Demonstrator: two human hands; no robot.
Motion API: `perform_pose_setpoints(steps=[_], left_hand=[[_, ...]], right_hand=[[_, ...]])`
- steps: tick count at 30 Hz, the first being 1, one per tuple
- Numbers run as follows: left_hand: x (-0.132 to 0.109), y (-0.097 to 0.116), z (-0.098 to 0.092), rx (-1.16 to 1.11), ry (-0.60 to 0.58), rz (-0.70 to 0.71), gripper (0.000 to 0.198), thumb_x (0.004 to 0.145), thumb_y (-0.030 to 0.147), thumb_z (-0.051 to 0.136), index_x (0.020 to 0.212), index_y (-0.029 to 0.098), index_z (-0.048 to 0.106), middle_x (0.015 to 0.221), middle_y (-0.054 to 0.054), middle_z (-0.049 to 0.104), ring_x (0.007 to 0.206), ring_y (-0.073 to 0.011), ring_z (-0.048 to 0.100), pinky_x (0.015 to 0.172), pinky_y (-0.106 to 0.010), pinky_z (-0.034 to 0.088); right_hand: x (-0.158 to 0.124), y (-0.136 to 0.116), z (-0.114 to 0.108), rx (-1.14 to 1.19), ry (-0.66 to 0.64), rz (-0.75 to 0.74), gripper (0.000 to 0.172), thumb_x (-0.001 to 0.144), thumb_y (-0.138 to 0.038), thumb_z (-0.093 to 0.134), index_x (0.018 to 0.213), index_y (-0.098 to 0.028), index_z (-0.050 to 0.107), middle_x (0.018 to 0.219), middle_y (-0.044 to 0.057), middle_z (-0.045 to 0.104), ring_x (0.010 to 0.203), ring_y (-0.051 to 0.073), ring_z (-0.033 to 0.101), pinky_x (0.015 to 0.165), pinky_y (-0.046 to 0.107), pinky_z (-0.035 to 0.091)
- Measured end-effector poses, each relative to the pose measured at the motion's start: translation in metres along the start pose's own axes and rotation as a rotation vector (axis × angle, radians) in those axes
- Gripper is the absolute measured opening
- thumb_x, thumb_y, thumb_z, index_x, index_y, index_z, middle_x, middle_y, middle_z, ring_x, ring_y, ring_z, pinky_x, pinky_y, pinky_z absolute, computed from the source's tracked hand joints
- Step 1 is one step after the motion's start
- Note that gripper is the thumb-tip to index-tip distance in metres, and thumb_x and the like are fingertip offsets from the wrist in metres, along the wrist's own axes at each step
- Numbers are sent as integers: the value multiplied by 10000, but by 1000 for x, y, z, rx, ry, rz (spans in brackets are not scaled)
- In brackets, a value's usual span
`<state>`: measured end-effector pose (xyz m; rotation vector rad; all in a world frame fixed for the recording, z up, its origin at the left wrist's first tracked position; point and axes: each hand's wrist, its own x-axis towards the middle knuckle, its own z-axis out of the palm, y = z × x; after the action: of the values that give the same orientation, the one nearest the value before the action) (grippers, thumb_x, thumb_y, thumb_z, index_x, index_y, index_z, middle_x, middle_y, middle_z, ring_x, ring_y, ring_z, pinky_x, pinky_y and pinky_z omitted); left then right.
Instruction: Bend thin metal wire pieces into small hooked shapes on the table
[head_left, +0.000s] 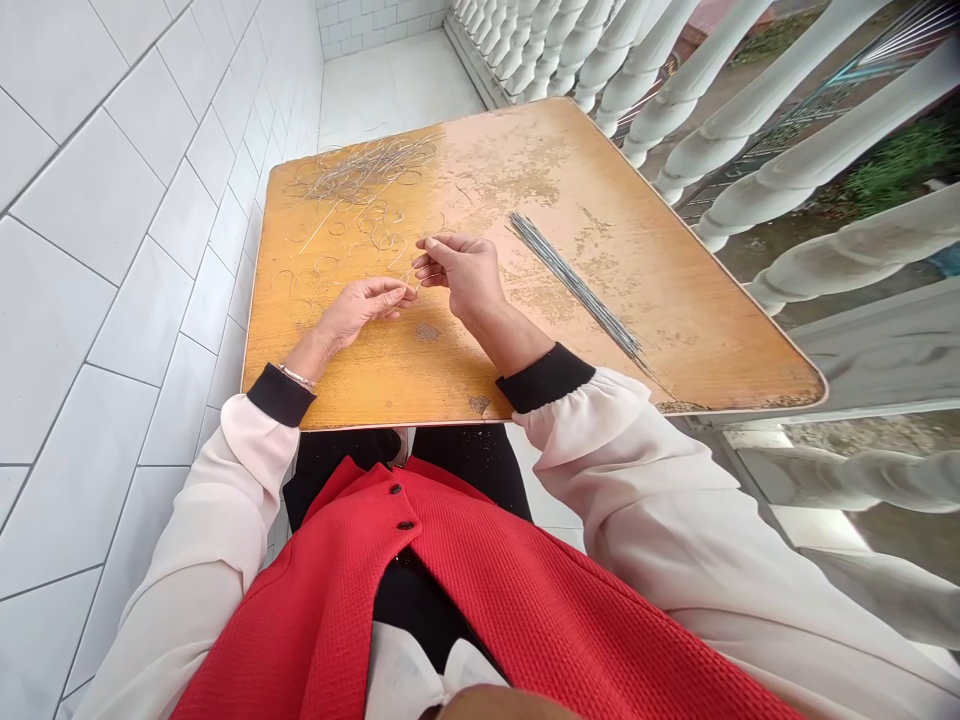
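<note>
Over the worn wooden table, my left hand [367, 306] is closed in a pinch, thumb against fingers. Just right of it and slightly farther out, my right hand [463, 270] is pinched too, its knuckles bent. Between the fingertips runs a thin pale strand [411, 278], wire-like, which both hands seem to grip; its ends are hidden by the fingers. Beyond my left hand lie loose curled strands [382, 235] on the tabletop. A bundle of straight grey wires [574, 280] lies slantwise to the right of my right hand.
A tangled heap of thin wire-like strands [367, 170] lies at the far left of the table [720, 350]. A white tiled wall [97, 260] runs close along the left. White balusters [720, 130] stand along the right side.
</note>
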<state>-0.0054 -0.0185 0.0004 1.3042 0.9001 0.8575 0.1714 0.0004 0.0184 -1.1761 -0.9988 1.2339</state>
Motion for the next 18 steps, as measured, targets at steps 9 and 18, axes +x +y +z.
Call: perform_pose_setpoints(steps=[9, 18], left_hand=[[7, -9, -5, 114, 65, 94, 319, 874, 498, 761, 879, 180, 784, 968, -34, 784, 840, -94, 632, 743, -211, 442], [4, -2, -2, -62, -19, 7, 333, 973, 456, 655, 840, 158, 722, 881, -67, 777, 736, -89, 649, 630, -200, 414]], right_hand=[[-6, 1, 3, 58, -150, 40, 137, 907, -199, 760, 786, -166, 704, 708, 10, 729, 566, 78, 650, 591, 187, 536], [-8, 1, 3, 39, -184, 10, 162, 868, -174, 781, 729, -172, 699, 712, 15, 735, 572, 85, 643, 567, 200, 511]])
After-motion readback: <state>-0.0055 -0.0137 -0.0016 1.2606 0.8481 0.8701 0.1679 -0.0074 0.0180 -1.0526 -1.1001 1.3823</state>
